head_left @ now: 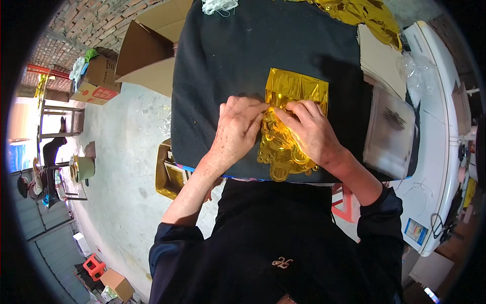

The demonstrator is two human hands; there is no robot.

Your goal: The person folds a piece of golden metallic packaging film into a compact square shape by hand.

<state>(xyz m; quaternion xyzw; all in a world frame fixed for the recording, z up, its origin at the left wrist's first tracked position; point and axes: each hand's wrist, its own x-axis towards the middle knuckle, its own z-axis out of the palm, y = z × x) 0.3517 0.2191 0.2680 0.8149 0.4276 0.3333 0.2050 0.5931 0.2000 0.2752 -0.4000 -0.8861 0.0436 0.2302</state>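
A shiny gold foil decoration [297, 86] lies on the black cloth, with a flat, creased rectangular top and a scalloped, cut-out lower part. At its left edge my left hand [237, 125] pinches the foil, thumb and forefinger together. Across its middle, my right hand [315, 133] has its fingers bent and pressed onto the foil, gripping it near the left fingertips. Part of the foil is hidden beneath my right hand.
The black-covered table [228, 61] bears more gold foil [362, 20], white string [219, 5], cardboard sheets [379, 61] and a stack of clear plastic sleeves [389, 131]. Left of it stand an open carton [147, 50] and a gold-lined box [164, 190]. A red stool [345, 205] is below.
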